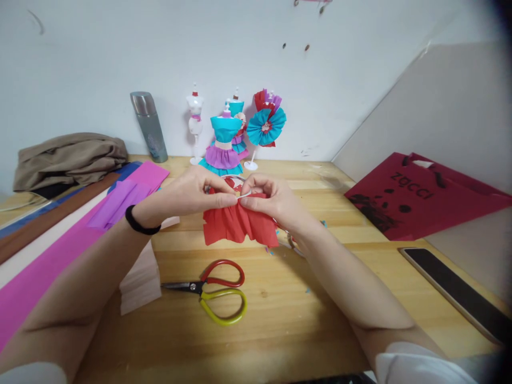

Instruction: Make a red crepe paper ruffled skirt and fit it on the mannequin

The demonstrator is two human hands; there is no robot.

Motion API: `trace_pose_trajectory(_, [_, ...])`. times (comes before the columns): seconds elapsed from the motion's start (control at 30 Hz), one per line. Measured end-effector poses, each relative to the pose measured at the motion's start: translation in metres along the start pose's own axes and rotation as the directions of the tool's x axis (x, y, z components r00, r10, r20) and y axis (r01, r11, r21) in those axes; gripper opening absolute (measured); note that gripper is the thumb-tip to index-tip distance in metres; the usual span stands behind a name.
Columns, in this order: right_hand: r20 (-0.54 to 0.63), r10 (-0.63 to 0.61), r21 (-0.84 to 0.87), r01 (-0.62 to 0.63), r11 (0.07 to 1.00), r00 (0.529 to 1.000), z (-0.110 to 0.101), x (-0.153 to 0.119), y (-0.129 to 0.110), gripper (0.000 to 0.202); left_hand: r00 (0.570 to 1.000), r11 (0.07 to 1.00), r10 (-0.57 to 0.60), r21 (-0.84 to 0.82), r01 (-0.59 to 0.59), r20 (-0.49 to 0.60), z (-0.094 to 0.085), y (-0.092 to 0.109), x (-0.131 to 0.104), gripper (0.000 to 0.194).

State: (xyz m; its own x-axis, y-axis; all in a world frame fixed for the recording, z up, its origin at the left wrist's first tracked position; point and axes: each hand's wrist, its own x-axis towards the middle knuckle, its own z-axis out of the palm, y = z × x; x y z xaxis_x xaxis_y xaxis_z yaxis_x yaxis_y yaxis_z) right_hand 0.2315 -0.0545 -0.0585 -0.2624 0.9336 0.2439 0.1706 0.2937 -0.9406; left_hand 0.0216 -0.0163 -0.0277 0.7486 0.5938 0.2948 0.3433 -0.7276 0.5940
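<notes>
A piece of red crepe paper (240, 223), gathered into folds, hangs between my two hands above the table. My left hand (200, 191) pinches its upper edge between thumb and fingers. My right hand (270, 200) is closed on the same edge, its fingertips almost meeting those of the left. A thin white strip (244, 195) shows between the fingertips; which hand grips it I cannot tell. Below lie scissors (196, 288) with one red and one yellow handle, blades pointing left.
Dressed doll mannequins (226, 130) and a bare white one (195, 125) stand by the wall. A bottle (150, 128), brown cloth (72, 160) and coloured paper sheets (60, 250) are at left. To the right are a red paper bag (424, 194) and a phone (452, 290). Paper scraps dot the table.
</notes>
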Motion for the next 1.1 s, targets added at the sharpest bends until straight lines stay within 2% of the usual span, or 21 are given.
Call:
trace_pose_trajectory(0.1, [-0.004, -0.033, -0.038, 0.033, 0.999, 0.999, 0.002, 0.001, 0.002, 0.020, 0.999, 1.000, 0.005, 0.009, -0.005, 0.054, 0.008, 0.002, 0.002, 0.038])
trace_pose_trajectory(0.23, [-0.006, -0.121, -0.147, 0.119, 0.982, 0.993, 0.003, 0.001, 0.004, 0.015, 1.000, 0.994, -0.004, 0.107, 0.005, -0.011, 0.009, 0.003, 0.000, 0.035])
trace_pose_trajectory(0.33, [-0.003, -0.185, -0.252, 0.178, 0.951, 0.983, 0.003, -0.002, 0.002, 0.029, 0.998, 0.979, -0.041, 0.196, 0.051, -0.055, 0.004, 0.004, -0.001, 0.031])
trace_pose_trajectory(0.43, [-0.027, -0.191, -0.405, 0.164, 0.899, 0.981, 0.004, -0.005, 0.000, 0.044, 0.993, 0.954, -0.090, 0.280, 0.109, -0.079, 0.000, 0.006, -0.002, 0.033])
trace_pose_trajectory(0.5, [-0.070, -0.197, -0.459, 0.144, 0.877, 0.978, 0.005, -0.006, -0.001, 0.046, 0.991, 0.947, -0.103, 0.296, 0.122, -0.080, -0.001, 0.007, -0.001, 0.034])
trace_pose_trajectory(0.6, [-0.134, -0.204, -0.465, 0.120, 0.877, 0.970, 0.004, -0.005, -0.001, 0.034, 0.991, 0.950, -0.102, 0.288, 0.123, -0.085, -0.002, 0.008, -0.001, 0.033])
trace_pose_trajectory(0.73, [-0.163, -0.218, -0.447, 0.125, 0.886, 0.962, 0.004, -0.003, 0.003, 0.011, 0.993, 0.949, -0.090, 0.295, 0.110, -0.083, 0.000, 0.009, -0.001, 0.034])
trace_pose_trajectory(0.9, [-0.190, -0.212, -0.392, 0.124, 0.912, 0.959, 0.005, -0.003, 0.004, 0.006, 0.994, 0.941, -0.073, 0.324, 0.097, -0.084, 0.001, 0.009, -0.001, 0.038])
trace_pose_trajectory(1.1, [-0.188, -0.151, -0.236, 0.105, 0.966, 0.971, 0.006, -0.002, 0.000, 0.012, 0.995, 0.938, -0.054, 0.338, 0.079, -0.084, 0.000, 0.008, -0.002, 0.032])
